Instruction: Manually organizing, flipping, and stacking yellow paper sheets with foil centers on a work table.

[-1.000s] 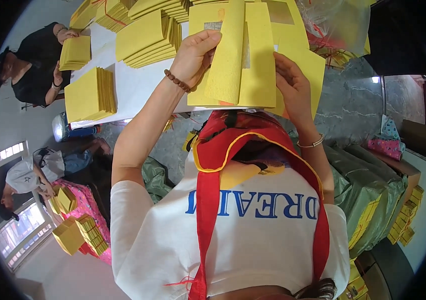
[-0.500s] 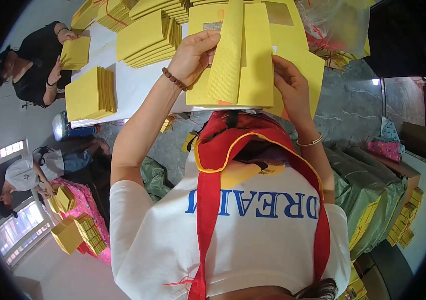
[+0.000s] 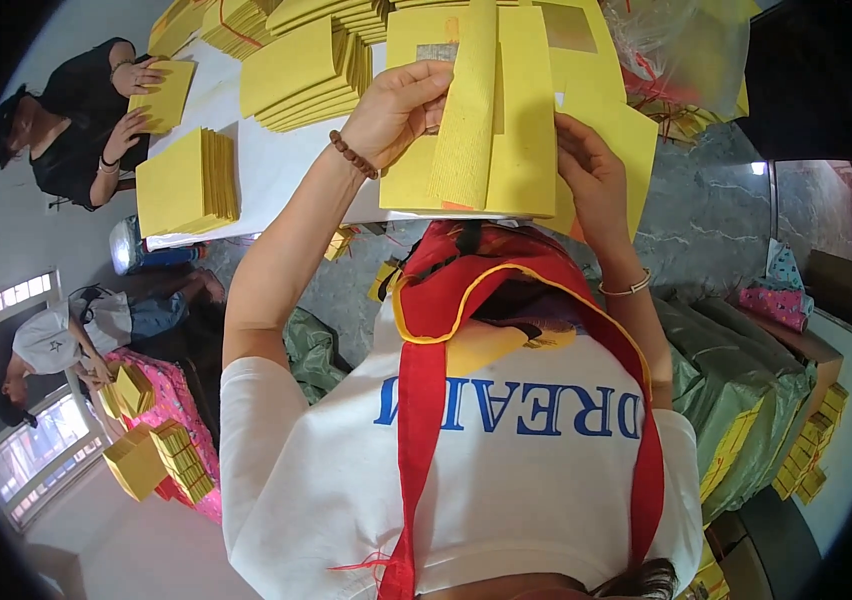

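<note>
Overhead: white table, yellow paper stacks, grey marble floor.

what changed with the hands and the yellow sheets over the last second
The left hand has drawn the folded yellow strip slightly toward the middle of the yellow sheets. The right hand still grips their right edge. The stacks on the table have not moved.

Paper sheets held between both hands' fingers, above the counter. Paper stacks lie left of the fingers, more stacks beyond.
</note>
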A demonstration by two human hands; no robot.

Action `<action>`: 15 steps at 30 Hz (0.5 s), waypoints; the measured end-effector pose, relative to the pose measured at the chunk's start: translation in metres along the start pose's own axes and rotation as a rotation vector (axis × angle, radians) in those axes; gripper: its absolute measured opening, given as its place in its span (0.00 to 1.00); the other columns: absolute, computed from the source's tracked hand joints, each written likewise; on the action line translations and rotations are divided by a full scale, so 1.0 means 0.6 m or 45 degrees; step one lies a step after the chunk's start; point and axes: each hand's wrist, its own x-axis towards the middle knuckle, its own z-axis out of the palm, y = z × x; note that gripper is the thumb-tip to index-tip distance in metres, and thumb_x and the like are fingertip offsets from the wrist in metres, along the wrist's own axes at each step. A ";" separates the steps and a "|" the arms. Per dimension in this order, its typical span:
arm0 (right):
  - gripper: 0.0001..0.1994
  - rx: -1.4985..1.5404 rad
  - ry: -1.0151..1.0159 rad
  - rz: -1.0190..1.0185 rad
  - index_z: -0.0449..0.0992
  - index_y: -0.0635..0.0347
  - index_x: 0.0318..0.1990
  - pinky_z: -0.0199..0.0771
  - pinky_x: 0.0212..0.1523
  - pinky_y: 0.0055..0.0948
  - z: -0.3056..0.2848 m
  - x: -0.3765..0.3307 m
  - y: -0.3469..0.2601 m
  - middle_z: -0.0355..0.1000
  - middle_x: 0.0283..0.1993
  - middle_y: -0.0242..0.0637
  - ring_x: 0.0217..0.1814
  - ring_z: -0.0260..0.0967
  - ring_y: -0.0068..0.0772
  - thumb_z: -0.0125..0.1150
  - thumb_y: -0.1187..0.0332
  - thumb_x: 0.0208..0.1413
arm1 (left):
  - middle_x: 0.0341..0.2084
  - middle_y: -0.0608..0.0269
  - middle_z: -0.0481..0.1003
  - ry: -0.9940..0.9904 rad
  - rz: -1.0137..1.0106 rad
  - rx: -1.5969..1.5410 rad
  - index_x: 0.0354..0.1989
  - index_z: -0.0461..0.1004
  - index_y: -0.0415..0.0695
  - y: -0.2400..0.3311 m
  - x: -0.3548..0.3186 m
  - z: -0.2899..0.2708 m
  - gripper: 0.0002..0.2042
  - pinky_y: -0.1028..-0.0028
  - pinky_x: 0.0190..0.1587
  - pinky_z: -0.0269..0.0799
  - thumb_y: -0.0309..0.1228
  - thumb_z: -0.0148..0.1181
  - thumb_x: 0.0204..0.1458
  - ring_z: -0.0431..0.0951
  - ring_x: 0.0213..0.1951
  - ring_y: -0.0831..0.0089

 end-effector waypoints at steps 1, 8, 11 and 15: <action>0.17 0.000 0.001 0.001 0.65 0.67 0.53 0.64 0.54 0.25 0.000 0.001 0.000 0.68 0.50 0.39 0.53 0.65 0.28 0.50 0.77 0.55 | 0.28 0.67 0.72 -0.004 -0.002 -0.014 0.44 0.69 0.33 0.001 0.000 0.000 0.11 0.83 0.28 0.63 0.26 0.47 0.57 0.66 0.24 0.84; 0.16 0.018 0.016 -0.022 0.66 0.67 0.52 0.65 0.52 0.24 0.004 0.001 0.002 0.69 0.49 0.39 0.51 0.66 0.27 0.50 0.77 0.55 | 0.30 0.65 0.73 -0.059 -0.009 -0.036 0.45 0.68 0.32 0.001 -0.001 -0.006 0.11 0.82 0.31 0.66 0.26 0.47 0.57 0.68 0.27 0.83; 0.16 0.006 0.037 -0.041 0.67 0.66 0.52 0.66 0.50 0.23 0.003 0.001 0.003 0.71 0.47 0.38 0.49 0.68 0.27 0.50 0.77 0.54 | 0.30 0.64 0.73 -0.038 -0.017 -0.036 0.45 0.69 0.32 0.003 -0.003 0.000 0.11 0.82 0.31 0.66 0.26 0.47 0.57 0.68 0.27 0.83; 0.17 0.006 -0.002 0.022 0.65 0.68 0.53 0.64 0.54 0.25 0.001 0.001 0.001 0.68 0.51 0.40 0.54 0.65 0.28 0.49 0.77 0.55 | 0.31 0.64 0.73 -0.049 -0.008 -0.060 0.45 0.68 0.32 -0.002 -0.001 -0.006 0.12 0.82 0.31 0.66 0.26 0.47 0.57 0.69 0.27 0.82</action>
